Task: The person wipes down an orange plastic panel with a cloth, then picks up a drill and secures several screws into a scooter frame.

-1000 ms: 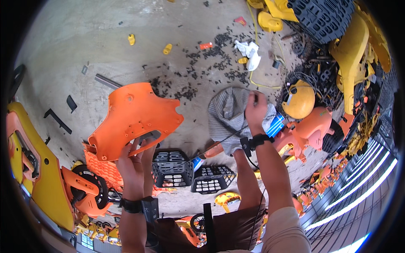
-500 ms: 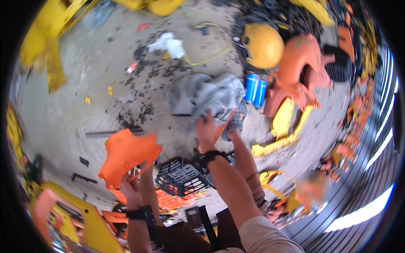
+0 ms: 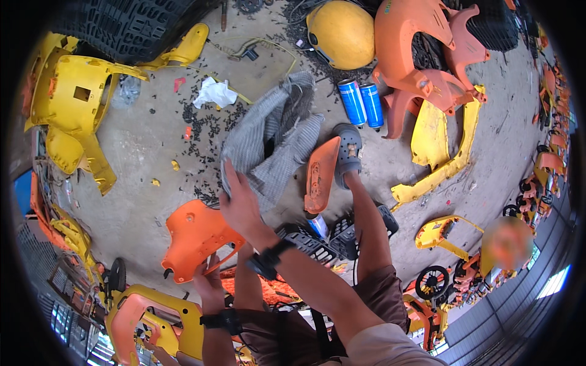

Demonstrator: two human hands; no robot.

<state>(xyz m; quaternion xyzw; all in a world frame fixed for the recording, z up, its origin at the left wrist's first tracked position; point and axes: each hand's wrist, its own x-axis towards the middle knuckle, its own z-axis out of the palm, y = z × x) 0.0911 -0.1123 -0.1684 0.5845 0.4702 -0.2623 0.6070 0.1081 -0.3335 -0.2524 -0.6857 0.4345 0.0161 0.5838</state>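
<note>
My left hand (image 3: pixel 209 279) grips the lower edge of an orange plastic body panel (image 3: pixel 198 229), which has small holes and a curved cutout. My right hand (image 3: pixel 241 204) reaches over the panel's upper right side. Its fingers are stretched out at the lower left edge of a crumpled grey striped cloth (image 3: pixel 274 146); whether they press on it is hard to tell. A narrower orange plastic piece (image 3: pixel 321 174) lies on the floor between the cloth and my grey clog (image 3: pixel 348 149).
Two blue spray cans (image 3: pixel 352 104) stand beyond the clog. Salmon-coloured panels (image 3: pixel 415 36), a yellow rounded cover (image 3: pixel 342 33) and a yellow frame (image 3: pixel 458 165) lie to the right. Yellow panels (image 3: pixel 73 91) and a black crate (image 3: pixel 131 30) are at the far left. Small dark bits litter the floor.
My right hand has moved left from the narrower orange piece toward the held panel. That piece now rests on the floor. The cloth has shifted and changed shape; my view has turned.
</note>
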